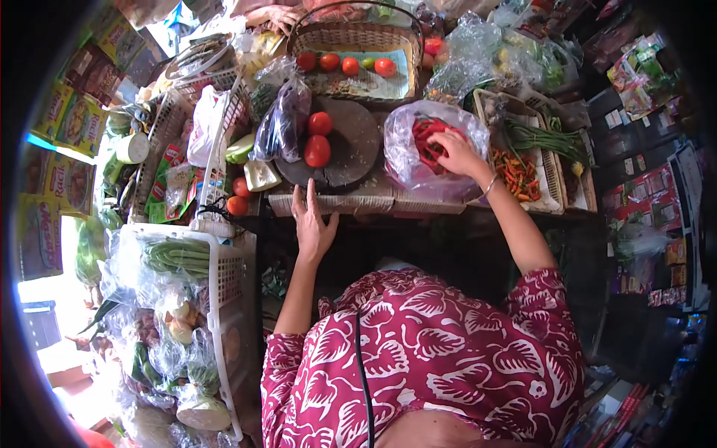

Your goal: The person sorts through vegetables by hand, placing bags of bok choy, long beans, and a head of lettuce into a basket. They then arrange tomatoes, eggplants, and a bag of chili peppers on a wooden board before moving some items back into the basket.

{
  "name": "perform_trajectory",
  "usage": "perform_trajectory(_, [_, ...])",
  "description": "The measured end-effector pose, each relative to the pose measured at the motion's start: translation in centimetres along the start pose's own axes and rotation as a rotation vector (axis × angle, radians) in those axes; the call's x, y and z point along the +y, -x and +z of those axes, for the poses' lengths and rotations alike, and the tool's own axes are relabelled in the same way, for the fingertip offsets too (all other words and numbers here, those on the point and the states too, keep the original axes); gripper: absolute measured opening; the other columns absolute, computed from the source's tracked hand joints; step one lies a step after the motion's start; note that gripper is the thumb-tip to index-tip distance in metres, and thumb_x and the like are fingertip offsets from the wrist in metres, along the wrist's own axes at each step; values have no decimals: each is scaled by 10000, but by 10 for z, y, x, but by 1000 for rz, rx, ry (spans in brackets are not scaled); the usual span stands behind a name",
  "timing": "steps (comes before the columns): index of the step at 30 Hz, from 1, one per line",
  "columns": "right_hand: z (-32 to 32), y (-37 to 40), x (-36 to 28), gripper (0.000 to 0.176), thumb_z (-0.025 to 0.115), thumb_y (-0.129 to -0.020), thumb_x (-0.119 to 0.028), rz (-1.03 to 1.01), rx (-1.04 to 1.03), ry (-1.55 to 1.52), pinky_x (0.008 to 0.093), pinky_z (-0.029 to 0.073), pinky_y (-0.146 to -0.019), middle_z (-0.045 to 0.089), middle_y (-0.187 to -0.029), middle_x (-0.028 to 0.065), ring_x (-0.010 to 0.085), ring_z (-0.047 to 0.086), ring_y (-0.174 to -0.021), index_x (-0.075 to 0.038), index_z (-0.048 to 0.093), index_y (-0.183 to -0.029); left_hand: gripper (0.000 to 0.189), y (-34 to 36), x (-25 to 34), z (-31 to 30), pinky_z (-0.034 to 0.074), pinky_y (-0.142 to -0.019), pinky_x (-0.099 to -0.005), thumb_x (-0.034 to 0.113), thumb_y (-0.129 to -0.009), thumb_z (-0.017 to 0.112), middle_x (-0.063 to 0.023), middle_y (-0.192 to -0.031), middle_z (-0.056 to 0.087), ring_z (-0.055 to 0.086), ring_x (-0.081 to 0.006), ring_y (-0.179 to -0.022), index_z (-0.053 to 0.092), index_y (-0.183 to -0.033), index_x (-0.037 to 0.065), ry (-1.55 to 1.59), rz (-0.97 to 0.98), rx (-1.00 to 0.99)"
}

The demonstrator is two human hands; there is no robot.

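My right hand [457, 155] reaches into a clear plastic bag [397, 160] of red chillies [427, 133]. Its fingers are bent around some of the chillies, with the fingertips partly hidden among them. At the front edge of the counter, my left hand [314, 230] has its fingers stretched out and holds nothing. Just beyond it lies a dark round stone slab [351, 145]. Two red tomatoes [317, 151] rest on the slab's left side. Bagged eggplants [290, 119] lean against its left edge, and a pale cut vegetable [262, 176] sits close by.
A wicker basket [351, 36] with several tomatoes stands behind the slab. Right of the bag are trays with small orange chillies [517, 175] and long beans [545, 138]. White plastic crates [214, 299] of vegetables line the left. Another person's hand [278, 16] shows at the top.
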State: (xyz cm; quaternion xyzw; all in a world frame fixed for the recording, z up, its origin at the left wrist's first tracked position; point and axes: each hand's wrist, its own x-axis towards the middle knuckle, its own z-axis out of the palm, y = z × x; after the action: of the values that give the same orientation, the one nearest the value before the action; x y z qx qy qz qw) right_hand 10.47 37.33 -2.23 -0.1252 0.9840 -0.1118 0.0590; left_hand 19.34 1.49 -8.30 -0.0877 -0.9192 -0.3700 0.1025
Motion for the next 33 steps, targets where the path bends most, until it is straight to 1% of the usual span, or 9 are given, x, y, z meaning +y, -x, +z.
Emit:
perform_trajectory(2, [-16, 9, -12, 366, 550, -744, -106, 15, 54, 82, 489, 298, -1003, 530, -1214, 120, 290, 422, -1223, -138, 559, -1108, 888, 1, 2, -1, 219, -1046, -475, 99, -689, 675, -313, -1346, 208, 202, -445, -1273, 151, -1406, 90, 7, 30, 4])
perform_trajectory(5, [-41, 0, -10, 221, 477, -797, 9, -124, 224, -856, 260, 455, -836, 657, -957, 107, 190, 601, -964, -6, 643, -943, 885, -2, 10, -2, 176, -1061, -473, 85, -685, 667, -288, -1375, 172, 152, -418, -1307, 157, -1408, 81, 29, -25, -6])
perform_trajectory(9, [-62, -19, 50, 258, 466, -798, 29, 29, 523, -929, 252, 457, -819, 654, -987, 116, 170, 599, -934, 0, 623, -1000, 881, -2, 18, 6, 189, -1059, -467, 60, -668, 671, -274, -1382, 158, 156, -415, -1304, 180, -1399, 82, 27, -92, 24])
perform_trajectory(15, [-9, -69, 85, 262, 475, -789, -122, 46, 154, -214, 387, 459, -814, 629, -925, 208, 346, 601, -908, -13, 643, -957, 844, -5, 24, 12, 214, -1056, -453, 30, -660, 662, -242, -1393, 160, 159, -393, -1313, 217, -1376, 69, 12, -199, 78])
perform_trajectory(19, [-6, -93, 94, 259, 498, -829, -201, 129, 35, -485, 358, 469, -775, 635, -823, 200, 297, 626, -820, -18, 652, -930, 811, -8, 25, 17, 223, -1060, -427, 14, -658, 647, -220, -1387, 198, 157, -378, -1321, 239, -1358, 57, 51, -213, 100])
perform_trajectory(23, [-39, -67, 88, 490, 591, -837, -326, 15, -208, -909, 281, 408, -891, 585, -1120, 150, 212, 540, -1042, 13, 510, -1181, 754, -14, 29, 22, 213, -1048, -450, 76, -685, 664, -240, -1369, 234, 197, -401, -1295, 294, -1341, 40, 61, -290, 121])
perform_trajectory(25, [-60, -43, 68, 619, 649, -778, -283, -92, -143, -389, 293, 359, -963, 514, -1223, 153, 226, 476, -1144, 8, 414, -1271, 703, -22, 50, 21, 207, -1041, -449, 120, -703, 670, -238, -1369, 241, 227, -397, -1275, 346, -1323, 57, 28, -307, 149])
perform_trajectory(30, [-78, -24, 103, 358, 518, -664, 49, 8, 142, -407, 278, 456, -718, 614, -908, 101, 166, 591, -796, -7, 559, -1016, 552, -44, 94, 32, 206, -1048, -438, 200, -754, 667, -215, -1363, 262, 241, -366, -1277, 457, -1261, 136, 193, -186, -70])
perform_trajectory(33, [-68, -21, 128, 357, 478, -702, 60, 52, 260, -472, 280, 451, -780, 617, -939, 108, 173, 598, -883, -3, 531, -1049, 539, -39, 91, 46, 201, -1050, -495, 244, -743, 672, -234, -1389, 224, 171, -419, -1294, 480, -1236, 141, 115, -182, -206])
